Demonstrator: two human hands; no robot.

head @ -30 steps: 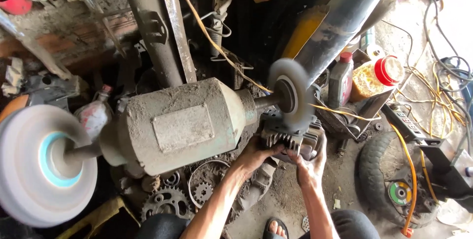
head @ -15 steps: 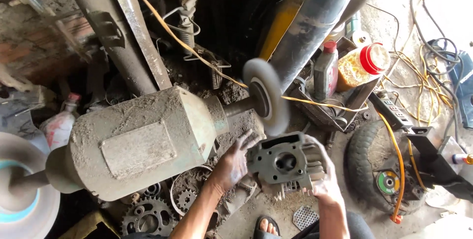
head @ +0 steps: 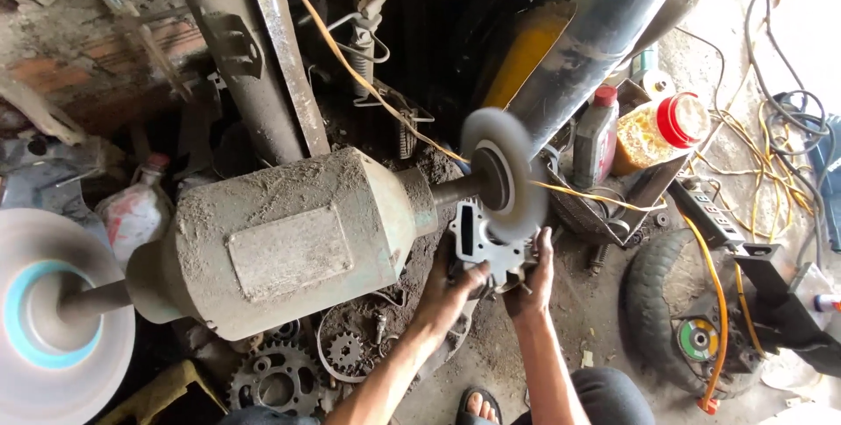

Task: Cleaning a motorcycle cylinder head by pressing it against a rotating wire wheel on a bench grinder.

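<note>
Metal engine part (head: pixel 484 248), grey, finned, with a round bore: it is sitting pressed up against the lower edge of the right-hand buffing wheel (head: pixel 504 175) of the bench grinder motor (head: pixel 280 245), just right of the motor's housing and under its shaft. Half a second ago the part was being held lower and clear of the wheel, its bore facing the camera; now it is raised into contact, and the wheel is covering part of it. A second ago it was likewise up at the wheel.

Left hand (head: pixel 451 289) is gripping the part from below and on the motor side, fingers curled around its edge. Right hand (head: pixel 530 280) is holding the side away from the motor, fingers (head: pixel 545 245) pressed together and lying flat along the part's flank. Both forearms are rising from below the motor.

Wheel is blurring, apparently spinning. The large white-and-blue disc (head: pixel 53 315) on the motor's far left end is blurring too.

Below the motor, sprockets (head: pixel 280 377) are lying on the dirt floor. Right of the wheel, beyond the motor, a grey bottle (head: pixel 596 136) and a red-capped jar (head: pixel 657 131) are standing together. An orange cable (head: pixel 368 83) is running above the motor to the wheel.
</note>
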